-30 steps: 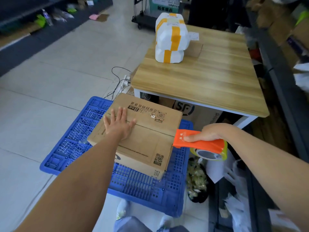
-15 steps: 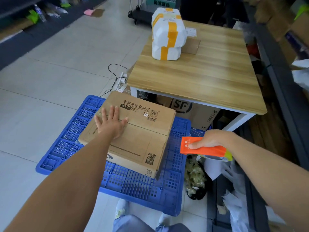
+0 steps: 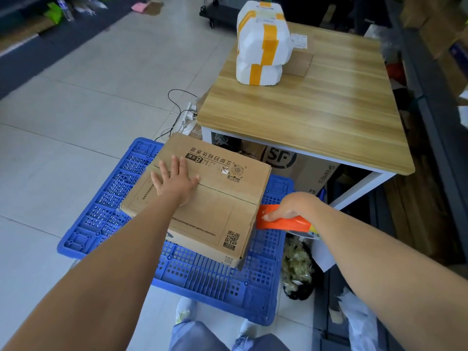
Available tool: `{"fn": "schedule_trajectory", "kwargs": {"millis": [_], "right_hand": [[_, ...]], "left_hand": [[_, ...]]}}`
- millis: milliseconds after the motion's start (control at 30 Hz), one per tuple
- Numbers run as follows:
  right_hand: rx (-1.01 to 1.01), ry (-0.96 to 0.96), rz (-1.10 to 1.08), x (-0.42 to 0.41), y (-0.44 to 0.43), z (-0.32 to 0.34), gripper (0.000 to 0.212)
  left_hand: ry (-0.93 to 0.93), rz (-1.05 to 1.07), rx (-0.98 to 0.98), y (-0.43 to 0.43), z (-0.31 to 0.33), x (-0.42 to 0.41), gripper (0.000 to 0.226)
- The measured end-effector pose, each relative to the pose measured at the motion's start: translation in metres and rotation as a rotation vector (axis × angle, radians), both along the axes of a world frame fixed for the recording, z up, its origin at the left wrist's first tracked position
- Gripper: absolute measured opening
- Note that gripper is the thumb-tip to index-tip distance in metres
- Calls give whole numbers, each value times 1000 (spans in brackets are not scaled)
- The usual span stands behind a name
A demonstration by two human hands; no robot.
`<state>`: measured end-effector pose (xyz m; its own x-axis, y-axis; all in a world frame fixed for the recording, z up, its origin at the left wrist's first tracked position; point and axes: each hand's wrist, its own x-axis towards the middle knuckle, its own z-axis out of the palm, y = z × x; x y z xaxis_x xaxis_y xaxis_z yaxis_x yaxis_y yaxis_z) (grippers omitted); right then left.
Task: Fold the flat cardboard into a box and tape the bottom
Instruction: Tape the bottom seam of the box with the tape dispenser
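A brown cardboard box (image 3: 217, 206) with printed QR codes stands folded on a blue plastic pallet (image 3: 106, 198), its two top flaps meeting in a seam. My left hand (image 3: 174, 182) lies flat with spread fingers on the flaps, pressing them down near the seam. My right hand (image 3: 291, 207) grips an orange tape dispenser (image 3: 281, 222), whose front edge touches the box's right side just below the top edge. The tape roll is mostly hidden under my hand.
A wooden table (image 3: 316, 117) stands behind the pallet, carrying a white parcel (image 3: 262, 44) with yellow tape. A cardboard carton marked SF (image 3: 301, 168) sits under it. A black bag (image 3: 298, 269) and papers lie right of the pallet. Cables (image 3: 177, 110) trail on the tiled floor.
My right hand has brought the tape dispenser left and against the box's right side. My left hand stays pressed flat on the flaps.
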<state>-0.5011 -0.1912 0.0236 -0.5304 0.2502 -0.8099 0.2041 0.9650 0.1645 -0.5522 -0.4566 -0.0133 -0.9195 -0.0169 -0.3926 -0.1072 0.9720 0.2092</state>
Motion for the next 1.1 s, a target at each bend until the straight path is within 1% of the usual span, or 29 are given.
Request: {"fn": "schedule_trajectory", "kwargs": {"millis": [133,267,333,367,400,467,500,567,600,633,667,700,733,767,800,867,900,933,967,1000,1067,1100], "right_hand": [[16,59,-4,-2,-19,-5,100],[-81,22,-144,-1,-27,-7,88],[-49,72,-85,7,-22,-15,76],[-15,71,-37,15,-18,-22,69],[0,36,-50,27,-15,-31,66],[-41,-5,-198,45,-4,-45,73],[-55,32,-249,51,2,-42,79],[-83,178,-277,47,20,-26,88],[-111,238,-271,40,27,-13,90],[-157,294,-284,32,33,3,87],[-206,352,-297,25,39,18,79],[-240,404,-302,19,44,32,72],[-284,447,-309,13,51,44,70],[-326,483,-320,11,55,57,69],[-370,522,-343,10,59,68,67],[-444,579,-361,13,65,91,59],[-468,584,-358,15,66,100,55],[-492,586,-355,15,69,105,55],[-517,589,-357,17,72,110,61],[-543,596,-356,18,73,113,73],[-580,605,-348,19,74,118,101],[-596,605,-341,19,74,120,106]], "left_hand": [[-34,38,13,-3,4,-4,69],[-37,60,32,-5,3,-5,66],[-27,59,45,-5,3,-4,66],[-23,53,52,-4,1,-2,66],[-8,43,56,-6,-1,-2,66],[36,45,60,-8,-5,-1,66],[31,50,54,-7,-4,-2,66],[14,53,11,2,4,-5,64],[59,43,-20,9,9,-7,61],[138,19,-39,19,15,-9,56],[222,-9,-22,32,24,-10,51],[286,-35,54,46,34,-11,46],[307,-62,185,60,46,-11,42],[279,-84,353,74,56,-10,40],[202,-84,539,86,67,-9,38],[-49,-16,906,103,86,-5,41],[-174,9,1032,108,93,-3,45],[-269,10,1115,112,97,-1,47],[-336,-8,1169,116,100,0,48],[-397,-29,1216,120,103,1,47],[-485,-85,1276,128,113,6,35],[-502,-94,1291,132,118,7,28]]}}
